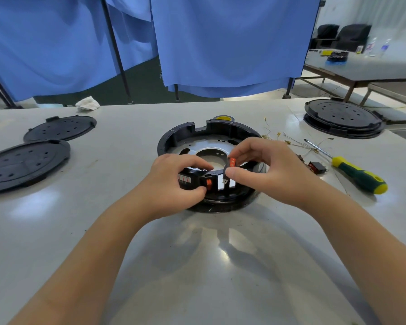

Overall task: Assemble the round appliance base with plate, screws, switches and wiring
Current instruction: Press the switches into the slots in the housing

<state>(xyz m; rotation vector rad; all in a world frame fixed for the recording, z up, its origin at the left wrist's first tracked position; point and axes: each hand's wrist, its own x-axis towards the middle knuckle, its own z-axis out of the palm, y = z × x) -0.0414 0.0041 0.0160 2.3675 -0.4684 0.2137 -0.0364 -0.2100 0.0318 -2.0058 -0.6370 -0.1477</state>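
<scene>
A black round appliance base (185, 132) sits mid-table with a shiny metal plate (192, 146) inside it. My left hand (174, 181) grips the base's near wall, thumb on the outside beside an orange switch (208, 183) seated in the wall. My right hand (265, 170) pinches a second orange rocker switch (231, 165) just above an empty rectangular slot (220, 181) to the right of the seated one. Its metal terminals point down toward the slot.
A green-and-yellow screwdriver (359, 175) lies to the right, next to another red switch (317, 167) and thin wires with brass terminals (288, 140). Two black round covers (26, 163) lie at left; stacked black bases (342, 118) stand at far right. Blue curtains hang behind.
</scene>
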